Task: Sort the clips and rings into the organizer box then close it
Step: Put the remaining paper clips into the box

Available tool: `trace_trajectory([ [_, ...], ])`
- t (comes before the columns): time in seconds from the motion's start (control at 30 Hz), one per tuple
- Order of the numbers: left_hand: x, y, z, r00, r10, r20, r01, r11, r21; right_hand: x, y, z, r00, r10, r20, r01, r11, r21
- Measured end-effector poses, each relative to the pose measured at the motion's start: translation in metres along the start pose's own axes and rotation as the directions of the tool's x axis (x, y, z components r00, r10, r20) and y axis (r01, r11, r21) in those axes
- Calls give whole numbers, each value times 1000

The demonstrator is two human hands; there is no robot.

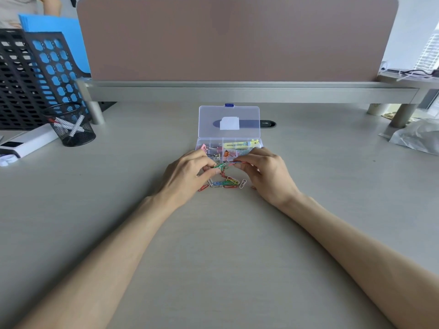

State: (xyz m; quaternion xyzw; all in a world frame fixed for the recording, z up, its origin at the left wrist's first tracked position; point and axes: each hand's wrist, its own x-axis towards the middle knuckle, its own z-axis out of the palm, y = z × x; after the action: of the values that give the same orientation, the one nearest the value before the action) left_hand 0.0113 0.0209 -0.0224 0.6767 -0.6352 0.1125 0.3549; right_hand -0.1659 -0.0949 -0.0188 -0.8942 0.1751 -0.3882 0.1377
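Now | mesh pen cup (71, 125), file rack (26, 77) far left; plastic bag (418, 136) far right; well apart from hands | organizer box (260, 143) lid (229, 115) upright, binder clips (229, 153) and yellow tool (240, 145) inside | paper clips (225, 184) on worktop (213, 245) between hands, just before box | left hand (187, 172) fingers pinch green clips (219, 165) | right hand (263, 172) fingers pinch another clip (237, 162)

The left hand (187, 173) pinches green clips (219, 165), count too fine to call, and its palm covers part of the paperclip pile (225, 184). The right hand (266, 173) buries most of its clip (237, 162). Both hide the near wall of the organizer box (249, 115), contents blurring to coloured specks. The file rack (21, 79) runs off the left edge
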Motion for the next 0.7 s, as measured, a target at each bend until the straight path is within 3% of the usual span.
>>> trace_trajectory([
  [0.13, 13, -4, 4, 994, 3, -110, -8, 999, -47, 10, 9, -1, 990, 17, -138, -10, 999, 52],
  [0.27, 29, -11, 7, 982, -51, -183, 31, 994, -109, 23, 20, 0, 984, 93, -151, -83, 994, 70],
  [0.5, 71, -9, 16, 995, -1, -102, -15, 989, -147, 64, 40, -21, 976, 191, -108, -177, 976, 129],
  [0.7, 99, -18, 39, 990, -43, 137, 71, 976, -207, 75, 61, -24, 981, 174, 82, -175, 985, 9],
])
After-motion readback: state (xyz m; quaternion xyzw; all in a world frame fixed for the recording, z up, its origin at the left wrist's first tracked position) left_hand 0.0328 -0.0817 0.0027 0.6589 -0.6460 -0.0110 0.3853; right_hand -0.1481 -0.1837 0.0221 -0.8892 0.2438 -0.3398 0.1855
